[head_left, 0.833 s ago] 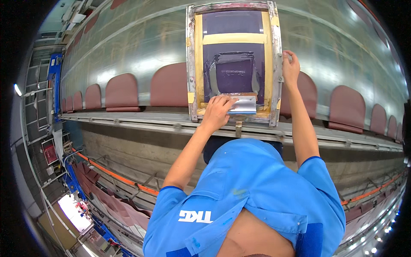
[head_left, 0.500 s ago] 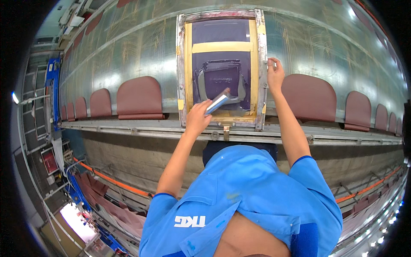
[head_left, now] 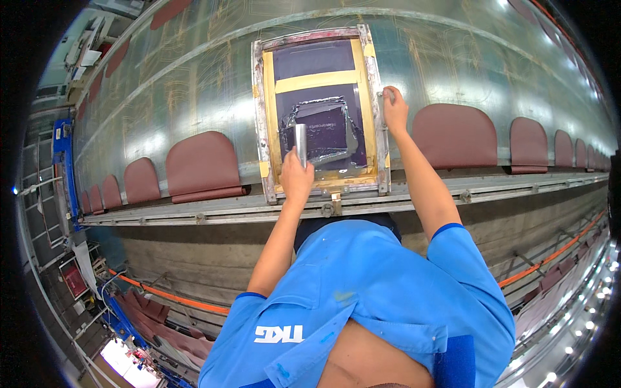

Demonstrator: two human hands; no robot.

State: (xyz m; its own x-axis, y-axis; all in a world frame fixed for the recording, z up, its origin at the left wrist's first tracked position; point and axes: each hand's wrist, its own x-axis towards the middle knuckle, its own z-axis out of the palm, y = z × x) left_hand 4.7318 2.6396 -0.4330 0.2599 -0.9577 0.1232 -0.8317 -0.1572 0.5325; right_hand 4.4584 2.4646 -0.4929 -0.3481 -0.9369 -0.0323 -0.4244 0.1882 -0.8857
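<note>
A screen printing frame (head_left: 259,116) lies on the long table in front of me, its dark mesh edged with yellow tape. Glossy clear ink (head_left: 349,139) is smeared around a dark square area of the mesh. My left hand (head_left: 297,176) is closed around a squeegee (head_left: 301,143) with a silvery bar, held over the left part of the ink. Whether its blade touches the mesh is hidden. At the frame's right side rail, my right hand (head_left: 395,110) has its fingers bent in a grip on the rail's edge or a small fitting there.
Maroon fabric pieces (head_left: 202,165) with rounded tops lie in a row on the glassy table (head_left: 194,77), to both sides of the frame. A metal rail (head_left: 246,210) with knobs runs along the near edge. Behind me, an orange pipe (head_left: 174,294) and another row of maroon pieces show.
My left hand has turned the squeegee from slanting right to nearly upright, at the ink's left side. The ink smear has changed shape. My right hand stays at the side rail; the view has shifted.
</note>
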